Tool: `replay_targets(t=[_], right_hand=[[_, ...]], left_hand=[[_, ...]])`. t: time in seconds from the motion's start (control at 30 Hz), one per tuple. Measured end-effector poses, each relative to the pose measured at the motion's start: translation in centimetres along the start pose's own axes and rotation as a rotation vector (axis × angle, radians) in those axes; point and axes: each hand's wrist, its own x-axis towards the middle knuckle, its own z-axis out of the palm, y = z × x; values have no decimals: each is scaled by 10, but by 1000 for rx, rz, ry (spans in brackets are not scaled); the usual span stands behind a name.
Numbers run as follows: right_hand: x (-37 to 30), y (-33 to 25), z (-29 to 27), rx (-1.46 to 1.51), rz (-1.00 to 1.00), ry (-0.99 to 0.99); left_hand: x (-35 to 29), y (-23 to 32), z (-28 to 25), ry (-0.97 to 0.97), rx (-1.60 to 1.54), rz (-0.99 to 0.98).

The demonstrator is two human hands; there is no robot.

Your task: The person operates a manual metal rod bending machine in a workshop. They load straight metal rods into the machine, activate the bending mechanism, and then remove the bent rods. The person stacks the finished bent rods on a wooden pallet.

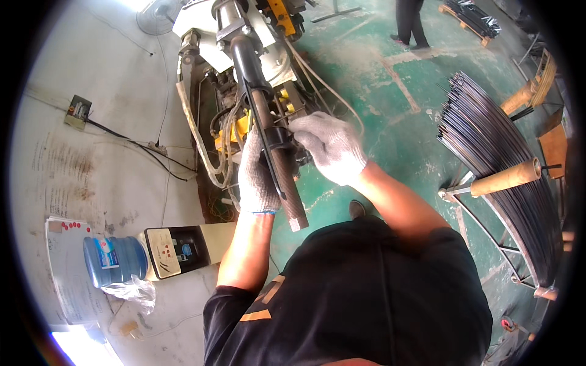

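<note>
A long threaded shaft [285, 174] sticks out of the machine toward me, tilted across the middle of the view. A dark collar [280, 138] sits around it, and a thin black rod [267, 146] runs along its side. My left hand [256, 177], in a pale knitted glove, is closed against the shaft's left side, with most of its fingers hidden behind it. To the right, my gloved right hand [331, 147] has its fingers bent in at the collar and a small handle there. What those fingertips hold is hidden.
The machine [268, 46] has hoses [194, 119] hanging at its left. A water dispenser [183, 250] with a blue bottle [116, 261] stands by the left wall. A rack of bent black rods [497, 158] is at the right. Another person's legs [409, 24] show at the far side.
</note>
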Motion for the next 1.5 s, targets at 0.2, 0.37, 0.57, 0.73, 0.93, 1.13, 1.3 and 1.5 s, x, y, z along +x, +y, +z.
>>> replay_targets(t=[0.2, 0.37, 0.57, 0.73, 0.93, 1.13, 1.3, 1.5], right_hand=[[1, 3, 9, -43, -119, 109], [-2, 8, 15, 42, -110, 88], [-6, 19, 0, 148, -35, 10], [-42, 46, -22, 11, 73, 8], [-127, 93, -105, -318, 551, 26], [-204, 227, -192, -567, 1029, -2], [-206, 301, -258, -665, 1149, 41], [-189, 343, -331, -747, 1165, 109]], left_hand=[[-6, 3, 1, 55, -73, -37], [-12, 8, -10, 2, -105, -78], [-11, 10, -8, -4, 4, -68], [-25, 0, -21, 180, -117, -22], [-37, -68, -115, 527, 32, -114], [-91, -178, -134, 712, 217, -473], [-33, -248, -59, -190, 1633, -301], [103, -265, 34, 254, 830, -563]])
